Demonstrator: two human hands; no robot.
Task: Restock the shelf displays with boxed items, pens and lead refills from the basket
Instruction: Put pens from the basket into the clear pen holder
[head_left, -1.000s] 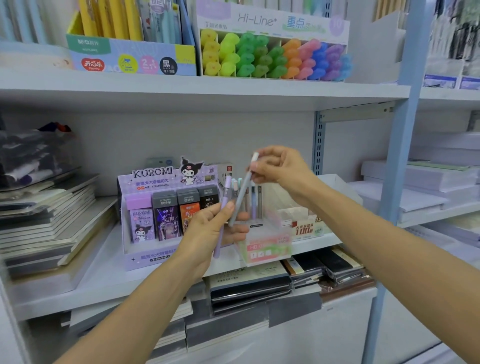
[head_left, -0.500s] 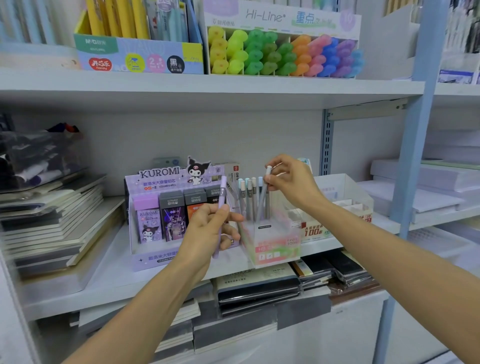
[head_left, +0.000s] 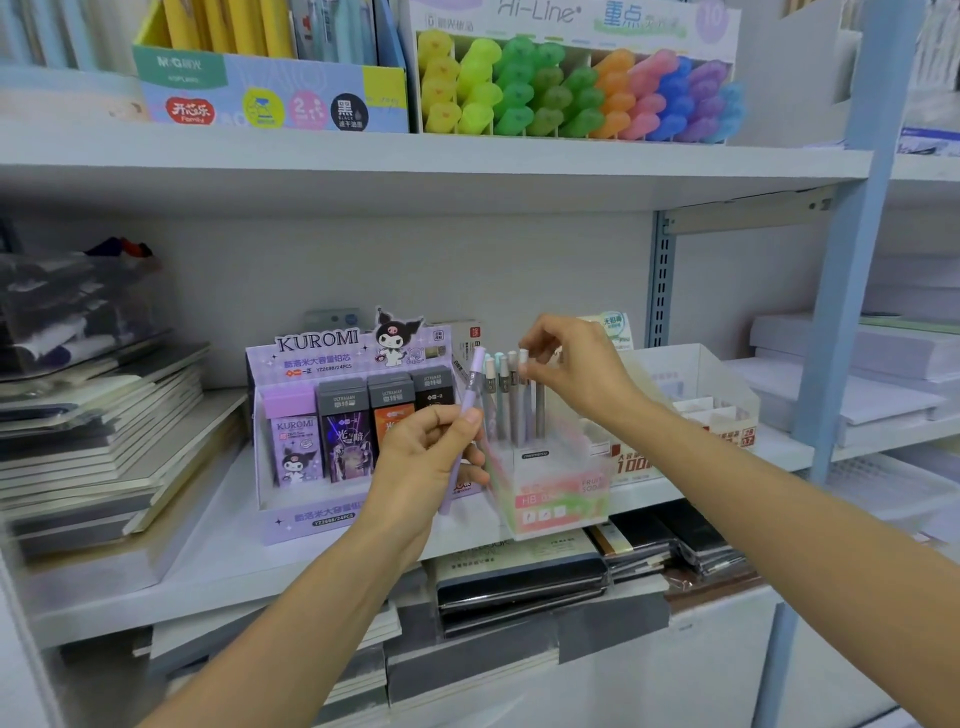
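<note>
A clear pen display box stands on the middle shelf with several pens upright in it. My right hand pinches the white top of one grey pen that stands in the box. My left hand is closed around a lilac pen, held tilted just left of the box. The purple Kuromi lead refill display sits behind my left hand, with several refill cases in a row.
A white cardboard bin stands right of the pen box. Notebooks are stacked at the left of the shelf. The upper shelf carries a highlighter display and a pen box. A blue upright stands at right. Dark notebooks lie below.
My right hand has lowered the grey pen from a slant above my left hand down into the display box, where it now stands upright. My left hand keeps the lilac pen.
</note>
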